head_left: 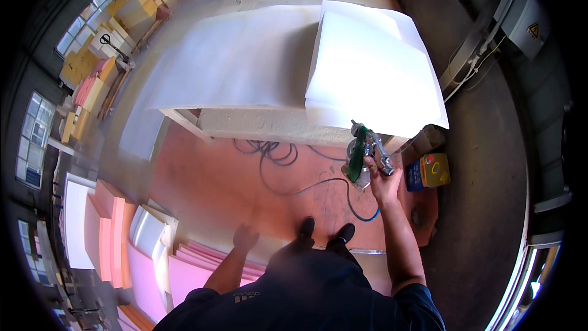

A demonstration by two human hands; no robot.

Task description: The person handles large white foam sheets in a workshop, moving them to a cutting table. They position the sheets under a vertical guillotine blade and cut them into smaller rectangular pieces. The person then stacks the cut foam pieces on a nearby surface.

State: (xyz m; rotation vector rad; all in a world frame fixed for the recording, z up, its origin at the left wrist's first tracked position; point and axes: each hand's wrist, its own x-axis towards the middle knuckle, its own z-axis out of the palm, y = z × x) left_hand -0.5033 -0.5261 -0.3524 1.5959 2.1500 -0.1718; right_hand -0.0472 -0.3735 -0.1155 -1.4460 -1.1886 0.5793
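Note:
My right hand (385, 184) grips a metal spray gun (369, 150) with a green part along its side, held upright just off the near right edge of the table. Hanging lower and farther left, my left hand (246, 238) is blurred, and its fingers cannot be made out. A large white sheet (239, 55) covers the tabletop. On its right part lies a white slab or stack of sheets (373, 67), its near corner close to the spray gun. A dark hose (294, 191) snakes over the reddish floor board, its blue end section curving below my right hand.
Beneath the white sheet stands a pale table (257, 124). A blue and yellow tin (428, 172) sits on the floor to the right, by the wall. Pink and orange foam slabs (107, 233) lean at the lower left. Pallet trucks (116, 49) and foam stacks line the far left.

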